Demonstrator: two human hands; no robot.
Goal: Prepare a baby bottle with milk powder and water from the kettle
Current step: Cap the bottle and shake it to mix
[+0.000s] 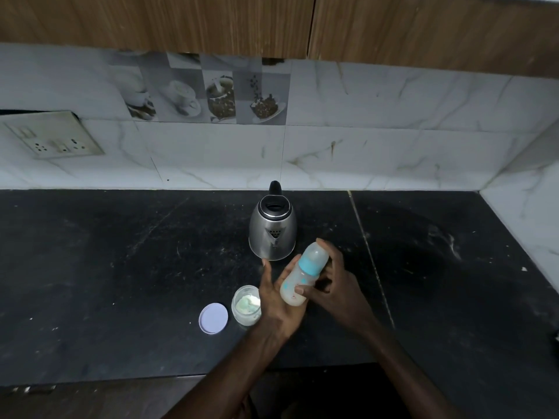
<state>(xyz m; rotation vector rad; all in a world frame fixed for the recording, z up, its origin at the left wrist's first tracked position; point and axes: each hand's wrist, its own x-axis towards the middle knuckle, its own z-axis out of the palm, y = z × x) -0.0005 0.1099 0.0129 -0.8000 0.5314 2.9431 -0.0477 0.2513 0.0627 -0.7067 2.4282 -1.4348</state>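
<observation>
A baby bottle (298, 281) with a turquoise collar and clear cap, cloudy white liquid inside, is tilted between both hands above the black counter. My right hand (335, 290) grips it from the right, thumb on its lower body and fingers behind the cap. My left hand (276, 297) lies flat against the bottle's left side, fingers straight. A steel kettle (272, 231) with a black lid stands just behind the hands. An open glass jar of milk powder (245, 305) sits left of my left hand, its pale lid (213, 318) lying beside it.
The black stone counter (121, 267) runs to a marble-tiled wall at the back and right. A wall socket plate (54, 134) is at the upper left. Wooden cabinets hang overhead. The counter's front edge is below my forearms.
</observation>
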